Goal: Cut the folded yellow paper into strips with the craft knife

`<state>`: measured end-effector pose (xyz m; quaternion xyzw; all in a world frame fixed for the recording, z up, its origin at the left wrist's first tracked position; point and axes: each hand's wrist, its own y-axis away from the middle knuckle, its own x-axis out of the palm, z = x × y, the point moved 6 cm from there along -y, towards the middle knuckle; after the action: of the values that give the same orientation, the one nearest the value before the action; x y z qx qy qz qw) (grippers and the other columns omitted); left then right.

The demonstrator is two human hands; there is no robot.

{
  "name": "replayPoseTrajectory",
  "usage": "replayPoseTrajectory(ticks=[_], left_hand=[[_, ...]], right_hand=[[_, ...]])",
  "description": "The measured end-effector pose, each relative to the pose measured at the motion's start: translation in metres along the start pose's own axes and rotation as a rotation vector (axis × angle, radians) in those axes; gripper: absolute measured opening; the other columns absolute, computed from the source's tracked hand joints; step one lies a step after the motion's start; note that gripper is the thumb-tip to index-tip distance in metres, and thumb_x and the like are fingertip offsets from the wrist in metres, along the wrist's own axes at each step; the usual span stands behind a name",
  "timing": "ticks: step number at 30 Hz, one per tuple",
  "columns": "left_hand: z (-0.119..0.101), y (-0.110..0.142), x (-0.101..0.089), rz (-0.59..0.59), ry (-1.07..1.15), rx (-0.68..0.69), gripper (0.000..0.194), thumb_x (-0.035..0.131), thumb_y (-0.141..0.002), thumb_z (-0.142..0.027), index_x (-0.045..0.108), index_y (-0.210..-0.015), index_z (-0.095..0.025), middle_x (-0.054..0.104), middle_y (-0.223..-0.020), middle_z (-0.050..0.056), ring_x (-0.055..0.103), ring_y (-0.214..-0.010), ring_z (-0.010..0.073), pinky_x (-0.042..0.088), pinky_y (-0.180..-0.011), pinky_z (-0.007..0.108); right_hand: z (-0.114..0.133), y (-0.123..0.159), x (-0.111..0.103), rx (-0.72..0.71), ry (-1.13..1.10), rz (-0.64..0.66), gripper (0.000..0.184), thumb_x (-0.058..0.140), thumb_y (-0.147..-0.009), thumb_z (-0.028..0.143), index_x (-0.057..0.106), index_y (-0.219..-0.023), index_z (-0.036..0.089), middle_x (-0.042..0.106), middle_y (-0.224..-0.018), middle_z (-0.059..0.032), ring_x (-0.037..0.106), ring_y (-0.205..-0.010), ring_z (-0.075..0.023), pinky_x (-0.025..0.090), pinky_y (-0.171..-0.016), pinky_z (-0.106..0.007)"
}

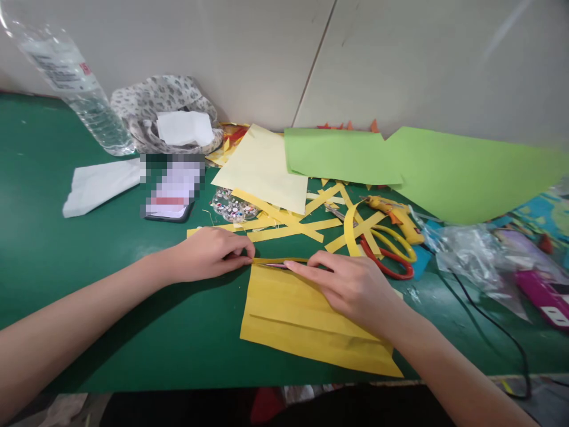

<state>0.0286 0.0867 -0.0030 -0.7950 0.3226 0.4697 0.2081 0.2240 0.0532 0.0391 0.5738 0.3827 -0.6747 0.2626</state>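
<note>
A folded yellow paper sheet [306, 323] lies near the table's front edge, with creases running across it. At its upper left corner, my left hand [217, 254] pinches the end of a narrow strip along the top edge. My right hand [355, 281] rests over the sheet's upper right part, closed around a slim, pointed metal tool [275, 265]. That tool's tip points left, along the line between the strip and the sheet. Its handle is hidden under my fingers, so its kind is unclear. Cut yellow paper strips [293, 228] lie crossed just beyond both hands.
Scissors with red and yellow handles [395, 267] and a yellow glue gun [400, 219] lie right of the strips. Green paper [448, 178] and cream paper [267, 169] lie behind. A phone [173, 190], a water bottle [84, 89] and a dish of rhinestones [233, 206] stand left.
</note>
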Motion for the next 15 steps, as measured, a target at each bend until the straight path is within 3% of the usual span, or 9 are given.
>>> replayPoseTrajectory(ticks=[15], left_hand=[[-0.0021,0.0008,-0.0017,-0.024,0.008,0.018,0.023,0.042,-0.095,-0.032,0.061,-0.093,-0.02,0.063,-0.072,-0.001,0.055,-0.061,0.0112,0.032,-0.054,0.023]], right_hand=[[0.0018,-0.0016,0.0043,-0.003,0.013,0.011,0.052,0.041,-0.084,0.001,0.064,-0.122,0.025,0.068,-0.085,-0.0027,0.057,-0.063,-0.009,0.039,-0.054,-0.021]])
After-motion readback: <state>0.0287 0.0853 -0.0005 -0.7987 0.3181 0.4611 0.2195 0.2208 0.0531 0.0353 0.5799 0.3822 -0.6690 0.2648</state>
